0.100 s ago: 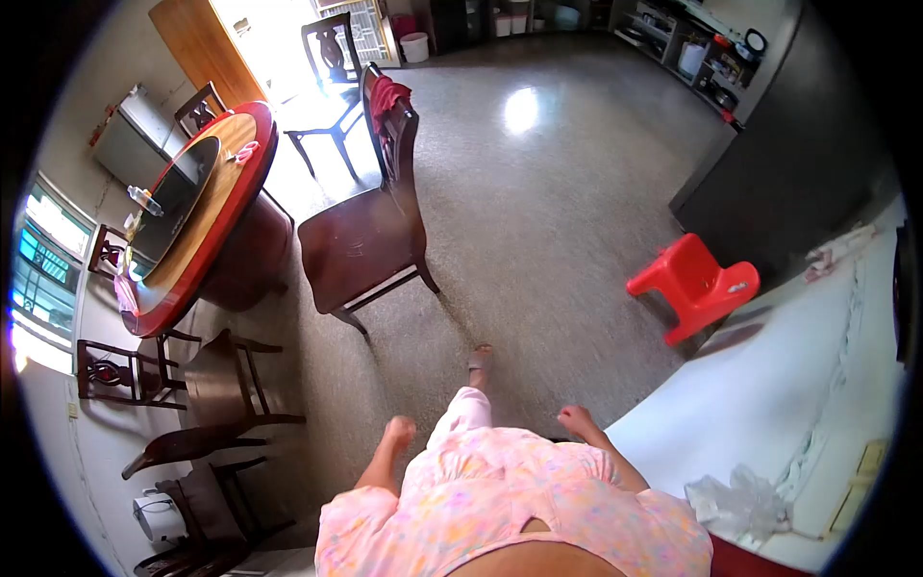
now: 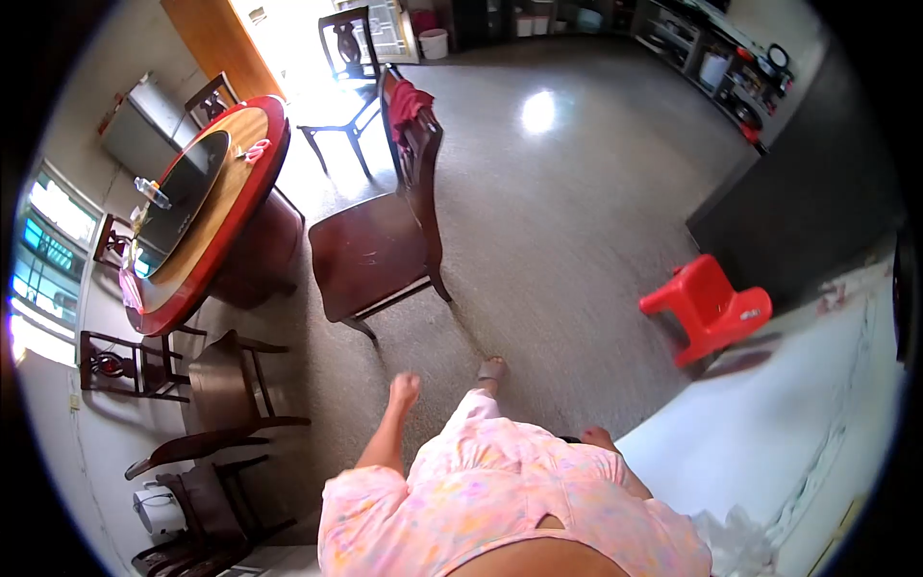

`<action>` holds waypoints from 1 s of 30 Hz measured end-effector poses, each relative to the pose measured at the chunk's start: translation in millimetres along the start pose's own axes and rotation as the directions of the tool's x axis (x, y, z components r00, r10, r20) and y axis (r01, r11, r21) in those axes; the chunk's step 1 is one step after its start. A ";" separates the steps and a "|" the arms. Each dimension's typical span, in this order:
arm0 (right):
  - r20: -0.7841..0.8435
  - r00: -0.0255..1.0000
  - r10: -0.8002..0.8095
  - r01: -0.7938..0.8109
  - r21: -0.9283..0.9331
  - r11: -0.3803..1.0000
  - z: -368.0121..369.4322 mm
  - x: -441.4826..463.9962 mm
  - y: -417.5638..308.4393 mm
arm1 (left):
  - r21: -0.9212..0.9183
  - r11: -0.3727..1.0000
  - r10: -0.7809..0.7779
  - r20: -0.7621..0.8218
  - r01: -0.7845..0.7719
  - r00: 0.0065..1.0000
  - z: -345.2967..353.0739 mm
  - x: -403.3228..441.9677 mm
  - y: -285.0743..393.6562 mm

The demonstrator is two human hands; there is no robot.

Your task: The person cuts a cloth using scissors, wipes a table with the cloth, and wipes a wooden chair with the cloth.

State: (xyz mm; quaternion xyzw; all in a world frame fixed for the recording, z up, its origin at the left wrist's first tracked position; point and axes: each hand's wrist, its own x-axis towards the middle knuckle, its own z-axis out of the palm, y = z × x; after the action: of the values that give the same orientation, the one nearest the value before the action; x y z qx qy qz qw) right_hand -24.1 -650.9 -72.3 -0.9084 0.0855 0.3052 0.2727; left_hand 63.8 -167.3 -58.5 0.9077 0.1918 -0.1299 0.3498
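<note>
My left hand swings forward beside my body over the floor, its fingers loosely curled with nothing visible in them. The closest furniture ahead of it is a dark wooden chair with a red cloth draped over its backrest. Low by my right hip, my right hand is partly hidden and smeared, so its fingers cannot be made out. It is near the white surface on the right, and I see no object in it. One sandalled foot shows below my pink clothing.
A round table with a dark turntable stands left, with several chairs around it. A red plastic child's chair sits on the right by a dark panel. A plastic bag lies at lower right. Shelves line the back.
My left hand has swung slightly forward, while my right hand has moved back and down toward my hip. The view has shifted a little, so the furniture sits farther right in it.
</note>
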 end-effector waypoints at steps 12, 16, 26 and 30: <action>0.003 0.941 0.339 -0.302 0.460 0.835 -129.0 115.1 -77.6 | -0.366 0.706 0.258 -0.664 -0.606 0.702 -214.4 239.7 379.9; 0.061 0.986 0.154 -0.162 0.161 0.974 -162.5 180.3 -109.6 | -0.324 0.793 0.210 -0.649 -0.515 0.732 -231.8 286.2 397.4; 0.104 0.985 0.140 -0.154 0.145 0.977 -287.7 413.3 -64.6 | 0.143 0.981 0.177 -0.374 -0.132 0.910 -242.7 313.6 402.4; -0.030 0.999 0.038 -0.031 0.191 0.981 -327.5 470.3 -94.0 | 0.100 0.995 0.010 -0.346 0.026 0.938 -255.0 321.4 419.4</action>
State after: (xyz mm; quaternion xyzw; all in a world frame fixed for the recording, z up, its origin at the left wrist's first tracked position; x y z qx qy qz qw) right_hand 548.3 -746.3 -95.5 -0.8815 0.1344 0.2852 0.3515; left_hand 560.7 -195.9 252.0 0.9325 0.2469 0.0206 0.2628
